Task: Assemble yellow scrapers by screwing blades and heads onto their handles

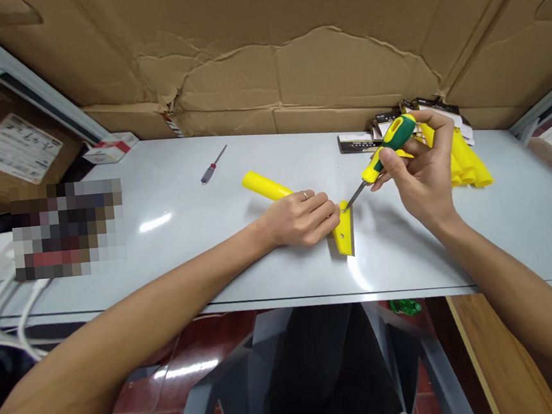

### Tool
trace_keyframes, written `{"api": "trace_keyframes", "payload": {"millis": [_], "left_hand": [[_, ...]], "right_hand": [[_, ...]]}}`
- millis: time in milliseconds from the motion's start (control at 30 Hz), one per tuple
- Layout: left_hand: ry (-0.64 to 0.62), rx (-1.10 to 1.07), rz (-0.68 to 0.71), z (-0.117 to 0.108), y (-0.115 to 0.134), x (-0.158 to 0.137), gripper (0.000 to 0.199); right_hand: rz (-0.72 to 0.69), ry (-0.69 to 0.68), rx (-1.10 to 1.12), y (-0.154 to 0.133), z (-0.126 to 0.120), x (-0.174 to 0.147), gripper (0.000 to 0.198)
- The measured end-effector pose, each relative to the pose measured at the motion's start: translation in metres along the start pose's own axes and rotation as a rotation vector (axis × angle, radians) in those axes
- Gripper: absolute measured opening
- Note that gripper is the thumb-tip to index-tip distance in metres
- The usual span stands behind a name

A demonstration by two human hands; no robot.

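Note:
My left hand (302,219) is closed around a yellow scraper (267,185) that lies on the shelf, its handle pointing to the upper left. The scraper's head shows two small screws and a metal blade along its right edge. Between the thumb and fingers of my right hand (422,168) is a green and yellow screwdriver (389,149), held at a slant. Its tip meets the upper screw on the scraper's head. Part of the scraper is hidden under my left fingers.
A smaller screwdriver (209,173) lies on the grey shelf (184,266) at left. Several yellow handles (465,161) and black-and-white boxes (357,142) are behind my right hand. A red-and-white box (111,148) stands at the back left. Cardboard (292,57) walls the back. White cables (24,313) hang at left.

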State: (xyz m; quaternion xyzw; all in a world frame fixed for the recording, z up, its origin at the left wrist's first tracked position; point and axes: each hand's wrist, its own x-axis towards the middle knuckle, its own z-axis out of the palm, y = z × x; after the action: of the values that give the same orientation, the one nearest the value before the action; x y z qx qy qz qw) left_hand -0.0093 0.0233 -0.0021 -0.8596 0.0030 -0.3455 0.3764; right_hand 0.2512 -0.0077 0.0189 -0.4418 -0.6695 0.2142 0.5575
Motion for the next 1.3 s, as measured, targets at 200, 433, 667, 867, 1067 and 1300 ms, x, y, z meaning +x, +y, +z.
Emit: {"api": "trace_keyframes", "payload": {"millis": [200,433,667,867,1067,1300], "left_hand": [[-0.005,0.031,-0.011,0.001,0.0,0.001,0.031],[-0.01,0.017,-0.007,-0.001,0.0,0.002,0.027],[0.0,0.003,-0.011,-0.001,0.001,0.002,0.028],[-0.009,-0.005,-0.005,-0.001,0.001,0.002,0.027],[-0.013,-0.001,0.002,-0.001,0.001,0.001,0.027],[0.001,0.027,-0.011,0.0,0.002,0.001,0.03]], "right_hand": [[0.098,0.027,-0.043,-0.012,0.003,-0.003,0.064],[0.093,0.025,-0.049,-0.011,0.003,-0.004,0.065],[-0.001,0.013,-0.03,-0.015,0.003,-0.004,0.061],[0.019,-0.102,-0.082,-0.017,-0.002,-0.005,0.062],[-0.024,-0.092,0.031,-0.016,0.001,-0.001,0.063],[0.008,-0.127,0.072,-0.013,0.0,0.001,0.069]]}}
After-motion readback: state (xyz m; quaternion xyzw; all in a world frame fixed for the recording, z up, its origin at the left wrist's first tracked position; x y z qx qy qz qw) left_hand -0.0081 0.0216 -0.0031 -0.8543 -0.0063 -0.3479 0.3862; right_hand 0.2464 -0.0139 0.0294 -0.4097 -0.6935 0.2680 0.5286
